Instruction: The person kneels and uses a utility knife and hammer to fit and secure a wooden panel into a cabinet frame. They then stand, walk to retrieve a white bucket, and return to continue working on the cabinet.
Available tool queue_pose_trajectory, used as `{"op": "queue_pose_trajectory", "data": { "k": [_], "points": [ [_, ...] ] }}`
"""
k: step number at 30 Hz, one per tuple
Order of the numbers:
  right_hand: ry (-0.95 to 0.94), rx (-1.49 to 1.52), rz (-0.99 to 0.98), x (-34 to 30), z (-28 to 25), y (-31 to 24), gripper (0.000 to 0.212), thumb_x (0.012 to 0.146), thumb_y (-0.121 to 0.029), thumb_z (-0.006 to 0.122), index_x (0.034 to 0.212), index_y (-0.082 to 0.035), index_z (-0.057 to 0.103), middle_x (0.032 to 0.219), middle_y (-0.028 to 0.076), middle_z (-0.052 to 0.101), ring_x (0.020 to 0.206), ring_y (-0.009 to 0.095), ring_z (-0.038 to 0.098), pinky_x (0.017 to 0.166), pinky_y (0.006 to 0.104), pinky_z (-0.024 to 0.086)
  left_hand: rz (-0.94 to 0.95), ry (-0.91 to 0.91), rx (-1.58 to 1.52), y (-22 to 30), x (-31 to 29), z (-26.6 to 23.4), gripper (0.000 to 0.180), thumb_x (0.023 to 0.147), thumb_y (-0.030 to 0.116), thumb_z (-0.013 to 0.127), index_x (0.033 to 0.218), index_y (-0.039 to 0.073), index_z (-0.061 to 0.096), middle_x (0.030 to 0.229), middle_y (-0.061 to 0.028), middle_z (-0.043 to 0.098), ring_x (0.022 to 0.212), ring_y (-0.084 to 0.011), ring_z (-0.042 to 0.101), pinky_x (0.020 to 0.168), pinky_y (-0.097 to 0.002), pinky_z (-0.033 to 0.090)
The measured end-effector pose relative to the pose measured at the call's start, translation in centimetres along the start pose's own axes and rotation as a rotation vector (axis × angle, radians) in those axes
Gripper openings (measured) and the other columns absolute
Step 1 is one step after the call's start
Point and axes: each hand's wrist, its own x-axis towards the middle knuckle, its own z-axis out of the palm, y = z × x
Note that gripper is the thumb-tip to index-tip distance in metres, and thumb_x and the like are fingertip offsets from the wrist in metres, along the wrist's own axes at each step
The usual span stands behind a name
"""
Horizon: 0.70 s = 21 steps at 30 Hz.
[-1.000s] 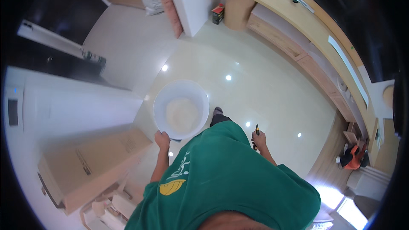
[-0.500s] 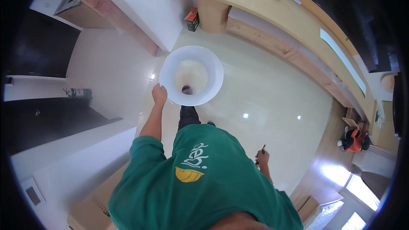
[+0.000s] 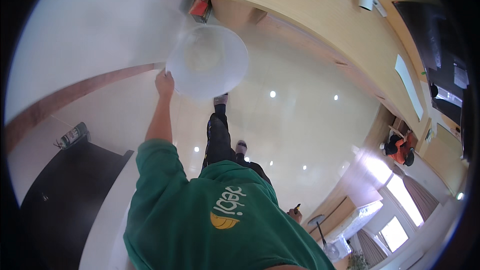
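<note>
Fingers of the left hand clamp the rim of a translucent plastic basin, held out above the glossy floor; seemingly light, stiff, slippery. Right hand grips a small dark tool.

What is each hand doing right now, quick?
Left hand: closed on the rim of the white basin.
Right hand: closed around a small dark object; what it is cannot be told.
</note>
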Motion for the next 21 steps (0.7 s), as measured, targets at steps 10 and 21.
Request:
{"op": "queue_pose_trajectory", "data": {
  "k": [10,21],
  "points": [
    [-0.055,0.111,0.054,-2.5,3.2,-11.4,0.016,0.091,-0.015,0.058,0.095,0.000,0.057,0.072,0.007,0.060,0.059,0.015,0.061,0.052,0.0288,0.053,0.086,0.013,0.259,-4.1,13.1,8.7,0.045,0.085,0.017,0.057,0.126,-0.003,0.055,0.103,-0.0234,0.066,0.083,-0.0436,0.064,0.075,-0.0492,0.050],
    [0.097,0.117,-0.123,-1.3,2.7,-5.6,0.018,0.089,-0.017,0.060,0.093,0.001,0.059,0.069,0.008,0.062,0.059,0.015,0.064,0.051,0.0291,0.051,-0.284,-0.339,-0.157,-6.7,-0.1,9.0,0.033,0.089,0.017,0.057,0.119,0.003,0.058,0.074,-0.0027,0.053,0.062,-0.0137,0.052,0.051,-0.0314,0.049]
  ]
}}
